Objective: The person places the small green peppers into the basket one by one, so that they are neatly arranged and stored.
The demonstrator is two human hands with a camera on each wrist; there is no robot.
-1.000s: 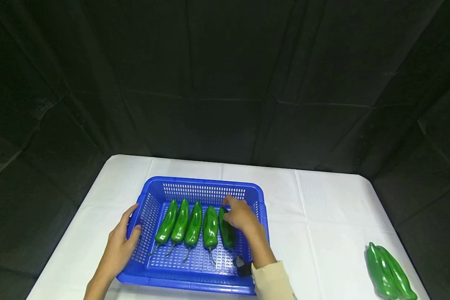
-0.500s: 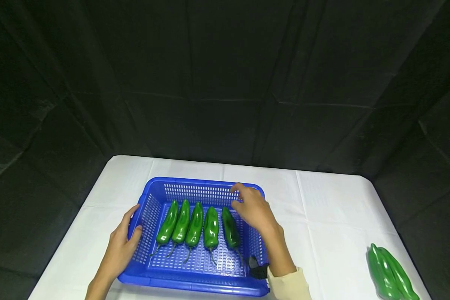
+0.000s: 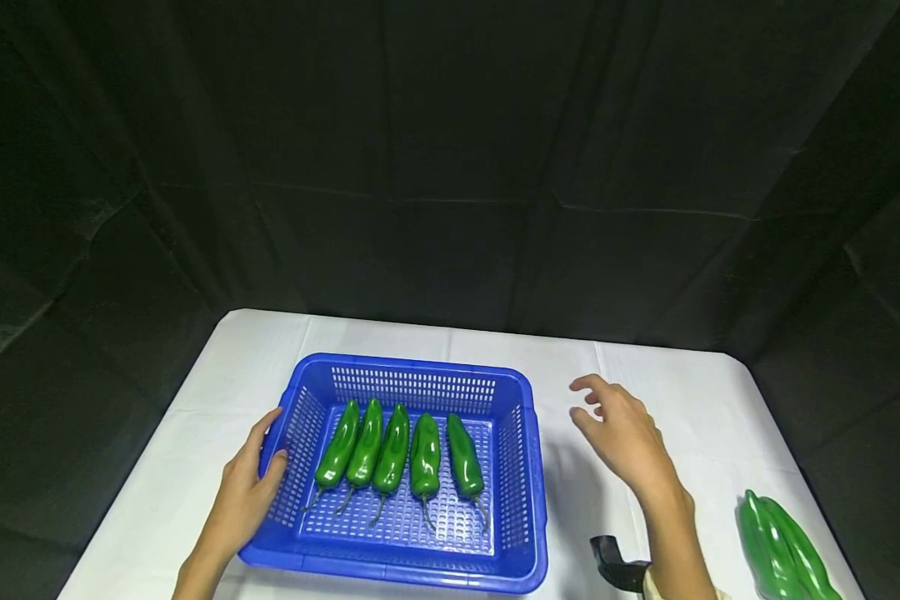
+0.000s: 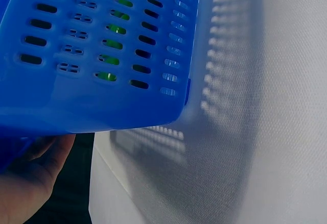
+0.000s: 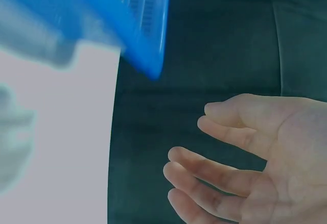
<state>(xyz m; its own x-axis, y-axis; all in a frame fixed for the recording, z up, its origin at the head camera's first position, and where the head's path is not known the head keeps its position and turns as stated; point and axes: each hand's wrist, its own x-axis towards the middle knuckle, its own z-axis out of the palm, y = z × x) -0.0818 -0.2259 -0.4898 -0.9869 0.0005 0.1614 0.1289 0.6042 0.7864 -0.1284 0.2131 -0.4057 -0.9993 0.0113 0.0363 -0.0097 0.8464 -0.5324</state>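
A blue plastic basket [image 3: 521, 483] with slotted walls stands on the white-covered table. Inside it lie several glossy green chili peppers [image 3: 425, 458] side by side, thin stems toward the near side. The rightmost pepper [image 3: 466, 458] is set slightly apart. My left hand [image 3: 238, 500] holds the basket's left rim, thumb on the inner side; the left wrist view shows the outside of the basket wall [image 4: 76, 101] close up. To the right of the basket, my right hand [image 3: 630, 437] is over the table, fingers loosely bent and nothing in them, as the right wrist view also shows.
Two more green peppers [image 3: 772, 542] lie together near the table's right edge. The white cloth [image 3: 690, 400] covers the table, and black fabric [image 3: 450, 167] hangs behind and at both sides. A black wrist camera [image 3: 615, 567] sits at my right wrist.
My right hand has let go of the rightmost pepper, lifted out of the basket and moved right over the table. My left hand stays at the basket's left rim.
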